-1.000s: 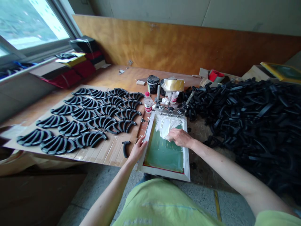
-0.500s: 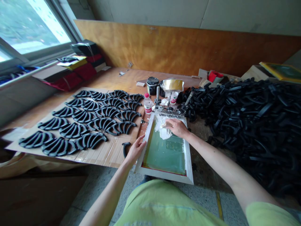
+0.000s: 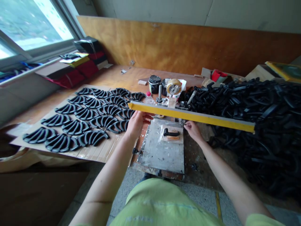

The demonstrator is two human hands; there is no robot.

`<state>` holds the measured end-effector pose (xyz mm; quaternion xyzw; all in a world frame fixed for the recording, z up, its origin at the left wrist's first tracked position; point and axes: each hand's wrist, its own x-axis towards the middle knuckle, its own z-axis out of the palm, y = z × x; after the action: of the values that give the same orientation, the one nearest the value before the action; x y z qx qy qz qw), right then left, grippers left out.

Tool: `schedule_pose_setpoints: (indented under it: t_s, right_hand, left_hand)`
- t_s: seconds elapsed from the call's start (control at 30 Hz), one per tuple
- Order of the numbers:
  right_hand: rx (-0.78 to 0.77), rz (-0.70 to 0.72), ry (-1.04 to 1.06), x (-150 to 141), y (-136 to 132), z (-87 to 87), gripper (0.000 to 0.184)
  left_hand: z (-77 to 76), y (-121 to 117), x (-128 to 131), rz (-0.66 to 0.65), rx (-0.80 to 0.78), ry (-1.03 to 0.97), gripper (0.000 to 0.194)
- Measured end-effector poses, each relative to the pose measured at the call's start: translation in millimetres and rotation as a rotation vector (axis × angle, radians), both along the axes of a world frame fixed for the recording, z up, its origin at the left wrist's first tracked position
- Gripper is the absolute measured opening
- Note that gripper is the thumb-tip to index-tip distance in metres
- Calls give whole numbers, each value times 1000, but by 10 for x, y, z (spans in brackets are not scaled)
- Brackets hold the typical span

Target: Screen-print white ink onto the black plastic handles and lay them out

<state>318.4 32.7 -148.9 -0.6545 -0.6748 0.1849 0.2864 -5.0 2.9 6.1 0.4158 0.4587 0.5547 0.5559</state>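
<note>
Both hands well apart, on either side of a metal base plate [image 3: 162, 157]. Left hand [image 3: 135, 124] at the near left end of the raised screen-printing frame [image 3: 192, 117], fingers curled to the right just under its yellow edge; cannot tell whether closed on it or only propping it. Right hand [image 3: 193, 130] lower, below the same edge, fingertips drawn in toward the plate's far right corner; cannot tell whether anything is pinched there. Between the hands, slightly nearer the body, a black handle [image 3: 171, 132] lying flat in a small jig on the plate, with a tan-orange strip [image 3: 172, 138] along its near side. Left of the left hand, curved black handles [image 3: 91, 122] ranged in fan-like rows on flattened cardboard [image 3: 113, 146]. Right of the right hand, a loose heap of black parts [image 3: 254, 103], piled high. Beyond the hands, past the frame edge: a red-capped bottle [image 3: 149, 99], partly hidden; a black-lidded tub [image 3: 154, 84]; a roll of amber tape [image 3: 174, 86], to the right of the tub.
</note>
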Motion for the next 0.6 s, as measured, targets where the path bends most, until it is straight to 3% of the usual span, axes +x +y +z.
schedule_pose_setpoints:
  t_s: [0.13,0.23,0.3,0.47,0.6]
  right_hand:
    - [-4,295,-179,-400,-236,-163,38]
    - [-6,324,-274,-479,-264,-130,33]
    - [-11,340,-286,-449,-263,-93,33]
    - [-18,365,-257,-375,-275,-43,36]
    - [-25,375,-207,-387,-288,45,23]
  left_hand:
    - [-239,-44,60,39,-34,-60,52]
    - [-510,-238,95,-28,-181,-42,61]
    - [-612,-327,118,-60,-248,-11,66]
    - [-578,-255,113,-37,-172,3,69]
    - [-629,-269,152,-85,-209,31,62]
